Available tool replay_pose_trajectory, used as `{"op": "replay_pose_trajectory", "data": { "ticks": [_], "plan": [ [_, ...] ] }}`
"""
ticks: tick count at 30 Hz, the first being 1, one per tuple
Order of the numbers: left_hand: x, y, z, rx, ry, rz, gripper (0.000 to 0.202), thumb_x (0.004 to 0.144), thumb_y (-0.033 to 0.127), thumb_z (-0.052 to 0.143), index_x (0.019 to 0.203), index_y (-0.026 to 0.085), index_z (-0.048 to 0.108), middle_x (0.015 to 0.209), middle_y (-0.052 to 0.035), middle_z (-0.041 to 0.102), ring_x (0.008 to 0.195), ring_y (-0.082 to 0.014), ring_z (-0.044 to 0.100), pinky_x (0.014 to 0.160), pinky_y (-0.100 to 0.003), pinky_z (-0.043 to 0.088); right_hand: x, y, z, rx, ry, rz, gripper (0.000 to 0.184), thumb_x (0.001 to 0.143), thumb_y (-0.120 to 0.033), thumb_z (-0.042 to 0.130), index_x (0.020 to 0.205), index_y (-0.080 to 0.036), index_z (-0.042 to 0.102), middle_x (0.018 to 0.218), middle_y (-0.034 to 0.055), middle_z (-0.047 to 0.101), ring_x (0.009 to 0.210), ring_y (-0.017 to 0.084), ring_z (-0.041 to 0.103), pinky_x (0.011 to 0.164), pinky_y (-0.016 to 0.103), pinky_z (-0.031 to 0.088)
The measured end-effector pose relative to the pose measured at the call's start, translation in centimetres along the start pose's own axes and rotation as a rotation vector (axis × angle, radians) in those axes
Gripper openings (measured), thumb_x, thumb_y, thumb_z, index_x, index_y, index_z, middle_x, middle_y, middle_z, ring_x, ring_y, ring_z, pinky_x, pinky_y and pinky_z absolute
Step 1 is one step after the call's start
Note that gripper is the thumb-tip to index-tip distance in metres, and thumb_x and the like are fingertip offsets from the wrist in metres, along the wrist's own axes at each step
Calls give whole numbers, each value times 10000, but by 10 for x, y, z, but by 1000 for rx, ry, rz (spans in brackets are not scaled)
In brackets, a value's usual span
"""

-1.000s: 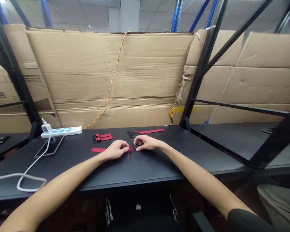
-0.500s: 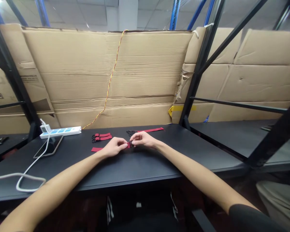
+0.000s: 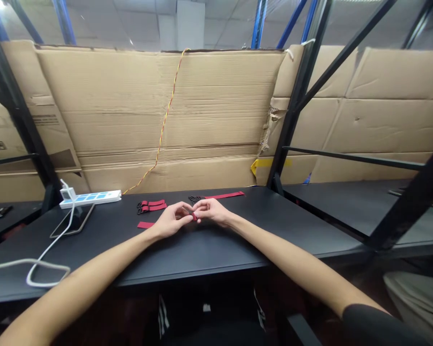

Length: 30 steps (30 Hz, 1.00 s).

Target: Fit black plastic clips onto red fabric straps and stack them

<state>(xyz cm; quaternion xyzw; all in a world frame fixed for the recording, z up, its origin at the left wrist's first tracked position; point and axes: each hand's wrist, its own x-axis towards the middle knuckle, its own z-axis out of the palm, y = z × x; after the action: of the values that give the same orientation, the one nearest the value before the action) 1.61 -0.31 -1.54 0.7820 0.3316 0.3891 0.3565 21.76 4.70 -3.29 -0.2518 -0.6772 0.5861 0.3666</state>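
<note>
Both hands meet above the black tabletop, closed in pinches around one red webbing strap (image 3: 194, 217). My left hand (image 3: 171, 219) grips it from the left with thumb and fingers. From the right, the fingertips of my right hand (image 3: 211, 212) pinch the same spot. A red strap end (image 3: 145, 225) sticks out beyond my left hand; I cannot tell if it is the same strap. The black buckle on the held part is hidden by my fingers. Two short red straps with black buckles (image 3: 151, 206) lie behind my left hand. Several black buckles (image 3: 194, 199) lie just behind my fingertips.
Another red strap (image 3: 225, 195) lies flat behind my right hand. On the left are a white power strip (image 3: 97, 197), a phone-like device (image 3: 74, 221) and a white cable (image 3: 50, 250). Cardboard (image 3: 216, 115) walls the back; a black frame post (image 3: 292, 115) stands at right.
My hands have drawn closer together, and the red webbing and black buckle that showed between them are now mostly covered by my fingers. The other straps lie as before.
</note>
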Motion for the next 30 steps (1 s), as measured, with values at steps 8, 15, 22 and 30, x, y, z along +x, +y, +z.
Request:
{"op": "replay_pose_trajectory", "data": {
  "ticks": [8,15,22,30],
  "plan": [
    [-3,8,0,147,15,40,235,832,342,575,979,170,638,907,-56,697,804,-163,634,748,-278,490,-1,-3,3,-69,79,-28,323,588,-312,810,828,-129,696,693,50,702,618,152,637,673,305,505],
    [-3,9,-1,309,10,134,137,830,298,576,866,173,616,910,-54,639,829,-166,598,756,-278,480,0,-2,6,-84,53,-1,329,575,-344,816,794,-129,697,679,33,686,598,141,620,626,292,518],
    [-2,14,-1,304,142,139,185,878,318,516,906,175,629,852,-29,673,783,-153,606,782,-283,461,1,0,8,-58,111,-26,407,617,-395,797,894,-122,681,702,37,671,563,141,631,585,325,561],
    [1,1,-2,259,203,13,292,800,430,608,810,144,667,734,-46,698,640,-150,613,612,-253,471,-1,0,15,-20,77,-58,406,659,-391,778,939,-119,668,690,40,680,557,143,640,592,316,561]
  ]
}}
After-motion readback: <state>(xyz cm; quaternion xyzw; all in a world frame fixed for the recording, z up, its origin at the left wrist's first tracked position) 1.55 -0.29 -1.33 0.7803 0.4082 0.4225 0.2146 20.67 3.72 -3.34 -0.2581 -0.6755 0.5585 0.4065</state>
